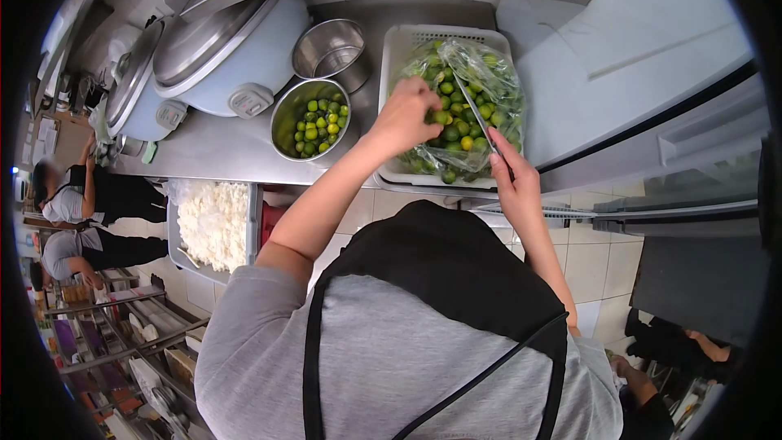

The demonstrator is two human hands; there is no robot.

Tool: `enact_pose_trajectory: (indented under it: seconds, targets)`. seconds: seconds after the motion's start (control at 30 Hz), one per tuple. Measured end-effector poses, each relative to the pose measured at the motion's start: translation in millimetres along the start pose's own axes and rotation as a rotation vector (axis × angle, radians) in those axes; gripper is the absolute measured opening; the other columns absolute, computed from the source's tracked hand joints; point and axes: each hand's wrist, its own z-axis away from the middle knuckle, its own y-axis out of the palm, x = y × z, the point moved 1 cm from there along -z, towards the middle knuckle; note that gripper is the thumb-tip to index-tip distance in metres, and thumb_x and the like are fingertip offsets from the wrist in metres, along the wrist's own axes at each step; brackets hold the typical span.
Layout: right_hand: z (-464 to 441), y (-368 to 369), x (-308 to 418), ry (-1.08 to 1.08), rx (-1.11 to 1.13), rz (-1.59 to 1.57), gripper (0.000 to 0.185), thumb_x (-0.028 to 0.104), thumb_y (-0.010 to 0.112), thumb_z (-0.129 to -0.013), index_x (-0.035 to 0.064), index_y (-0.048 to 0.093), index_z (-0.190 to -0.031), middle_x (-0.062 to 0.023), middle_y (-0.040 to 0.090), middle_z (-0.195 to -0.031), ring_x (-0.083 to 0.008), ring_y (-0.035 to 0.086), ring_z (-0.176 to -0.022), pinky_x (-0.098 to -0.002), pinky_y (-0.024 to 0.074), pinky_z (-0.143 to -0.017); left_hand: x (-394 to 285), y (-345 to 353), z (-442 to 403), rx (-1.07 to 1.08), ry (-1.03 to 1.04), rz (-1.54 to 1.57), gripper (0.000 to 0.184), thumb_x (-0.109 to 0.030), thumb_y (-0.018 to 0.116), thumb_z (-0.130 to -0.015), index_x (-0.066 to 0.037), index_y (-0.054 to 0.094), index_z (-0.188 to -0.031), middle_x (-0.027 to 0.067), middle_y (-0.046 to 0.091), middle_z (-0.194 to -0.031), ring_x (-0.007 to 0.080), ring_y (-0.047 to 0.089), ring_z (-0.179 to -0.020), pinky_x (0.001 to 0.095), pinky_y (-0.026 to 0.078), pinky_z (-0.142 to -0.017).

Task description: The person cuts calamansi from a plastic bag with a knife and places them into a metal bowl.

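Observation:
A white basket (392, 57) on the steel counter holds a clear plastic bag (501, 81) full of small green limes (452, 130), one of them yellow. My right hand (515, 175) grips the handle of a knife (472, 104), whose blade points up and away over the limes. Over the bag's left side is my left hand (407, 118), its fingers bent around a green lime (441, 116). Left of the basket, a steel pot (279, 126) contains several green and yellowish limes, whole or cut I cannot tell.
An empty steel pot (330, 53) stands behind the lime pot. Two large rice cookers (208, 73) are at the left. Below the counter edge sits a tub of white rice (213, 224). Two people (73, 204) stand at far left; another person (643, 391) is at lower right.

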Motion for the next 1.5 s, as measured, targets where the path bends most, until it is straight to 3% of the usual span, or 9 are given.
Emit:
enact_pose_trajectory:
  seconds: [0.03, 0.1, 0.13, 0.33, 0.87, 1.07, 1.17, 1.33, 1.5]
  targets:
    - [0.7, -0.6, -1.3, 0.008, -0.017, -0.037, 0.034, 0.014, 0.05, -0.091, 0.0076, 0.051, -0.124, -0.0147, 0.06, -0.114, -0.0219, 0.061, -0.095, -0.0291, 0.0451, -0.081, 0.3, -5.6, -0.5, 0.001, 0.005, -0.001, 0.026, -0.006, 0.067, -0.066, 0.0, 0.065, -0.091, 0.0127, 0.053, -0.102, 0.0235, 0.051, -0.096, 0.0348, 0.043, -0.082]
    - [1.6, -0.9, -0.6, 0.016, -0.033, -0.075, 0.034, 0.014, 0.05, -0.091, 0.0073, 0.05, -0.124, -0.0147, 0.06, -0.114, -0.0208, 0.06, -0.096, -0.029, 0.0449, -0.082, 2.7, -13.2, -0.6, 0.037, -0.388, 0.949, 0.033, -0.002, 0.068, -0.072, 0.001, 0.059, -0.104, 0.0097, 0.057, -0.101, 0.017, 0.058, -0.086, 0.0291, 0.046, -0.079]
    - [1.9, -0.6, 1.4, -0.003, -0.039, -0.103, 0.034, 0.013, 0.05, -0.091, 0.0062, 0.05, -0.124, -0.0146, 0.059, -0.115, -0.0203, 0.06, -0.098, -0.0288, 0.0444, -0.083, -1.8, -14.9, 1.8, -0.046, -0.344, 1.17, 0.036, 0.002, 0.063, -0.077, 0.0, 0.056, -0.112, 0.0062, 0.06, -0.096, 0.0133, 0.061, -0.081, 0.0248, 0.048, -0.078]
    - [3.5, 11.4, 15.1, -0.07, 0.018, -0.216, 0.033, 0.01, 0.049, -0.091, 0.0027, 0.05, -0.124, -0.0139, 0.058, -0.118, -0.0206, 0.057, -0.105, -0.0282, 0.0417, -0.089, -3.6, -10.2, 12.5, -0.119, -0.288, 1.513, 0.039, 0.004, 0.055, -0.081, 0.0, 0.052, -0.12, 0.0059, 0.06, -0.099, 0.0119, 0.058, -0.09, 0.034, 0.047, -0.089]
    - [5.9, 17.8, 22.3, -0.099, 0.036, -0.138, 0.033, 0.011, 0.049, -0.091, 0.004, 0.05, -0.124, -0.0136, 0.061, -0.111, -0.0215, 0.06, -0.094, -0.0282, 0.0434, -0.084, -12.2, 0.1, 9.7, -0.326, -0.277, 1.514, 0.025, -0.001, 0.062, -0.081, 0.004, 0.054, -0.105, 0.0107, 0.063, -0.094, 0.0157, 0.061, -0.087, 0.0291, 0.049, -0.081]
    - [-7.3, 22.1, 20.2, -0.09, -0.005, -0.12, 0.031, 0.011, 0.049, -0.091, 0.0059, 0.053, -0.122, -0.0141, 0.062, -0.109, -0.0209, 0.061, -0.089, -0.0287, 0.045, -0.08, -20.0, 1.2, 12.7, -0.281, -0.311, 1.371, 0.026, -0.001, 0.065, -0.078, 0.002, 0.056, -0.102, 0.0066, 0.062, -0.09, 0.0106, 0.059, -0.082, 0.0224, 0.047, -0.076]
    - [-20.3, 21.6, 5.7, -0.042, -0.068, -0.149, 0.031, 0.012, 0.049, -0.091, 0.0061, 0.053, -0.122, -0.0148, 0.061, -0.111, -0.0203, 0.061, -0.093, -0.0284, 0.0445, -0.082, -40.3, 11.1, 23.3, -0.029, -0.271, 1.241, 0.025, 0.0, 0.066, -0.077, -0.001, 0.058, -0.101, 0.0027, 0.06, -0.088, 0.0088, 0.058, -0.081, 0.0215, 0.047, -0.074]
    - [-4.6, 15.2, 16.7, -0.027, 0.015, -0.152, 0.032, 0.012, 0.049, -0.091, 0.005, 0.053, -0.122, -0.0151, 0.061, -0.111, -0.0207, 0.06, -0.098, -0.0282, 0.0435, -0.085, -3.2, 6.1, 10.9, -0.318, -0.281, 1.358, 0.025, 0.004, 0.061, -0.079, 0.001, 0.056, -0.103, 0.0046, 0.061, -0.094, 0.0105, 0.058, -0.084, 0.0241, 0.047, -0.078]
    - [4.9, 18.1, 19.1, -0.057, 0.072, -0.159, 0.031, 0.013, 0.049, -0.092, 0.0047, 0.053, -0.122, -0.0153, 0.061, -0.111, -0.0234, 0.06, -0.099, -0.0288, 0.0436, -0.085, 2.7, -0.3, 9.1, -0.368, -0.29, 1.331, 0.023, 0.004, 0.062, -0.079, 0.001, 0.056, -0.102, 0.0055, 0.062, -0.096, 0.011, 0.058, -0.086, 0.0241, 0.046, -0.081]
